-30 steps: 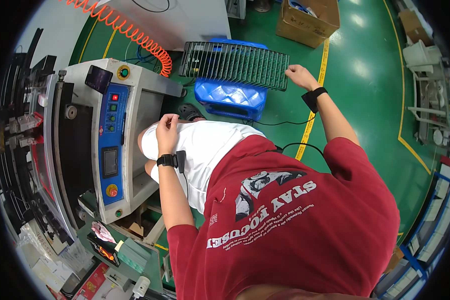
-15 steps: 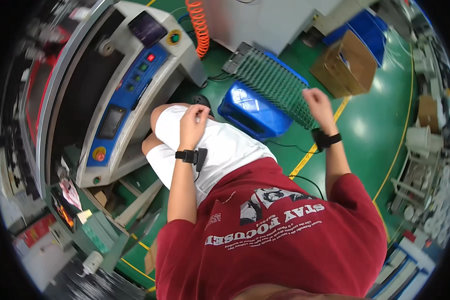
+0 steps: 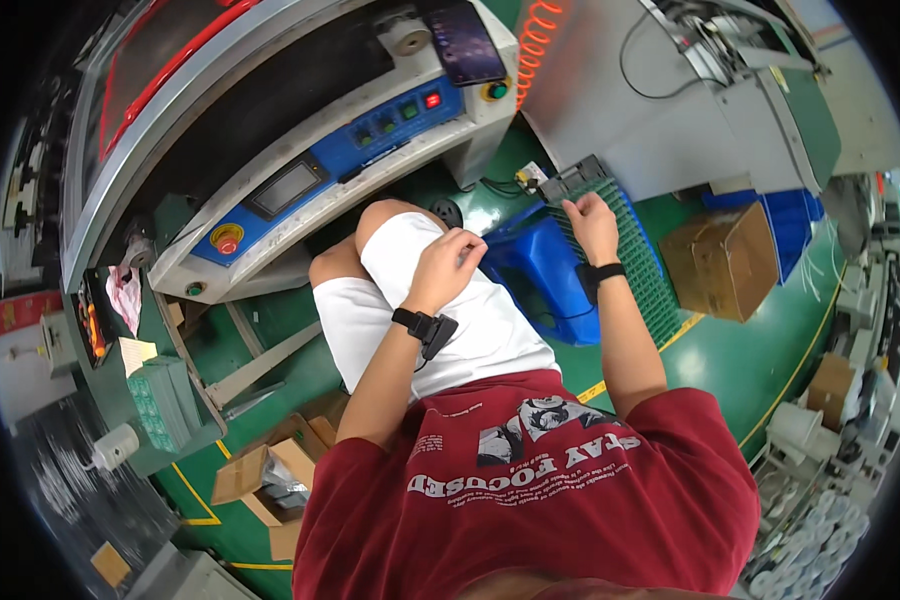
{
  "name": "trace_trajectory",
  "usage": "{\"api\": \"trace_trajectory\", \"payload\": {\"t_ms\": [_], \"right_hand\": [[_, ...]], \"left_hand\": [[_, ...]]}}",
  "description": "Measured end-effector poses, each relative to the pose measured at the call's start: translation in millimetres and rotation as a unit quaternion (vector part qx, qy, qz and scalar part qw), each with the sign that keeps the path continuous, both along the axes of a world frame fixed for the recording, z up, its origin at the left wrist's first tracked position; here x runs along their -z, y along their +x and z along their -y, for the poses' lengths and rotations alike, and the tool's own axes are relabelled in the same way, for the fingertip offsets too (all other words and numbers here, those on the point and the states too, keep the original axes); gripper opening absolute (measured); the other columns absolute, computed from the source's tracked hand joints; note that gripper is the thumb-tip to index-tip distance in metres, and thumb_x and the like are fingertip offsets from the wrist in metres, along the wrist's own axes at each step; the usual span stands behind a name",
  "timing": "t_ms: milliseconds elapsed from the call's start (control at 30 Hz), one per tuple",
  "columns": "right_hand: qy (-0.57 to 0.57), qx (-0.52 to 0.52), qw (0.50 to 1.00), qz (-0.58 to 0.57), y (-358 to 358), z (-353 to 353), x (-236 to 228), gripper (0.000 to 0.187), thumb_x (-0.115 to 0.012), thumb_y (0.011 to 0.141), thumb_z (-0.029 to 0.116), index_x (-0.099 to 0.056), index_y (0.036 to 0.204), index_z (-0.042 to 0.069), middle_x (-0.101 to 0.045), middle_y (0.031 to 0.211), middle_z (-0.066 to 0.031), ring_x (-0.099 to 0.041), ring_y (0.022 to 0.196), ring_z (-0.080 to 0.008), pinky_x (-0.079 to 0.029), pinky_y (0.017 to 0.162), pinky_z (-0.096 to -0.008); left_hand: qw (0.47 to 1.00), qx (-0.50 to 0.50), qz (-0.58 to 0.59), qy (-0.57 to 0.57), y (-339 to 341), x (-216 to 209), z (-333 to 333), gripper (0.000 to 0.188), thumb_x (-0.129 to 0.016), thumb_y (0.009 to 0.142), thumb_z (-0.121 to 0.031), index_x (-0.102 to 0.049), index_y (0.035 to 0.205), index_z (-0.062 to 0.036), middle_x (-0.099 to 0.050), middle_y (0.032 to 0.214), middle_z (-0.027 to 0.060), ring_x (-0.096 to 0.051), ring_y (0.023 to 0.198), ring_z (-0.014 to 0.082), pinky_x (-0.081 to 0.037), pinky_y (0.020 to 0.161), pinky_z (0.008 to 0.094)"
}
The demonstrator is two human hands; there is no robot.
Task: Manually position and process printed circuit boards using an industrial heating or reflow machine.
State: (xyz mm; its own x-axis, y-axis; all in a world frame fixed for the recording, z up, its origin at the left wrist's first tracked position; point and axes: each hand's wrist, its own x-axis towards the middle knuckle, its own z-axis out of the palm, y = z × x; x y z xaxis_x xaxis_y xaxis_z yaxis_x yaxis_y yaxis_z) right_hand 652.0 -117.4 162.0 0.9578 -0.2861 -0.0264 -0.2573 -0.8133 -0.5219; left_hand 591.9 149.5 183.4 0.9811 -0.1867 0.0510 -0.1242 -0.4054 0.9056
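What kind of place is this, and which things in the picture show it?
Probably a factory workshop: it is suggested by the blue machine control panel with its red mushroom button, the coiled orange hose, and the yellow-lined green floor.

From the head, one view looks down past the near shirt (image 3: pixel 570 525) at the left hand (image 3: pixel 448 268) and right hand (image 3: pixel 593 228).

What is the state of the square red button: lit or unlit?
Lit: the red button glows brightly on the blue panel.
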Motion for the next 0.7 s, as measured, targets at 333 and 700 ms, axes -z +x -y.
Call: {"api": "trace_trajectory", "payload": {"t_ms": [333, 700], "right_hand": [[0.028, -0.004, 0.999, -0.031, 12.2, 11.4, 3.8, 0.033, -0.071, 0.08, 0.03, -0.057, 0.075, 0.001, -0.061, 0.065, -0.0131, -0.06, 0.061, -0.0234, -0.046, 0.059, -0.0332], [0.076, -0.019, 0.994, -0.078, 39.3, 1.6, 9.0, 0.031, -0.065, 0.084, 0.03, -0.066, 0.074, 0.0, -0.061, 0.063, -0.0102, -0.058, 0.062, -0.0177, -0.044, 0.061, -0.0312]], "left_hand": [[1.0, 0.026, 0.01, -0.005, 17.1, 8.9, -6.7, 0.012, -0.062, 0.087, -0.015, -0.062, 0.086, -0.003, -0.061, 0.082, 0.0095, -0.063, 0.071, 0.024, -0.049, 0.065, 0.0317], [0.999, 0.01, 0.015, -0.027, 20.7, 10.6, -14.4, 0.012, -0.062, 0.085, -0.015, -0.062, 0.085, -0.0032, -0.063, 0.085, 0.0119, -0.062, 0.074, 0.0292, -0.05, 0.066, 0.0372]]}}
